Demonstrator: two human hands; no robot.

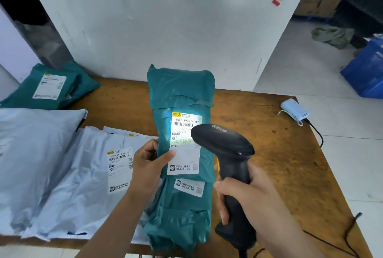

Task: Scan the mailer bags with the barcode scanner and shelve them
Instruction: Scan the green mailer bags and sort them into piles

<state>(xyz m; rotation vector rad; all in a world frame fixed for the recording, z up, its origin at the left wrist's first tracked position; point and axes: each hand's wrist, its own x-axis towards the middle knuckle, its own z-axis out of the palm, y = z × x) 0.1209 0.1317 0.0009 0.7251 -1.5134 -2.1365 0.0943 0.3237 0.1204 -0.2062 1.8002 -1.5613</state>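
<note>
Black scanner (226, 148) sits gripped in the right hand (248, 197), its head just in front of the lit label (186, 154) on a teal bag (182, 90) that the left hand (147, 166) holds over the wooden bench (279, 154). Grey bags (62, 175) lie to the left, with the far teal bag (51, 85) behind them.

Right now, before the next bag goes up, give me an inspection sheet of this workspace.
Surface: wooden table, scuffed top.
Job's things: teal mailer bag held up, its label lit by the barcode scanner; second teal mailer bag at the far left; white mailer bags piled at the left.
Clutter: pale blue device near the table's right edge.
Grippers: left hand grips the teal mailer bag, thumb on the label; right hand grips the scanner's handle.
Cables: black cable runs from the pale blue device; another black cable lies at the near right corner.
Surroundings: white panel behind; blue crate, cardboard boxes, green cloth to the right.
</note>
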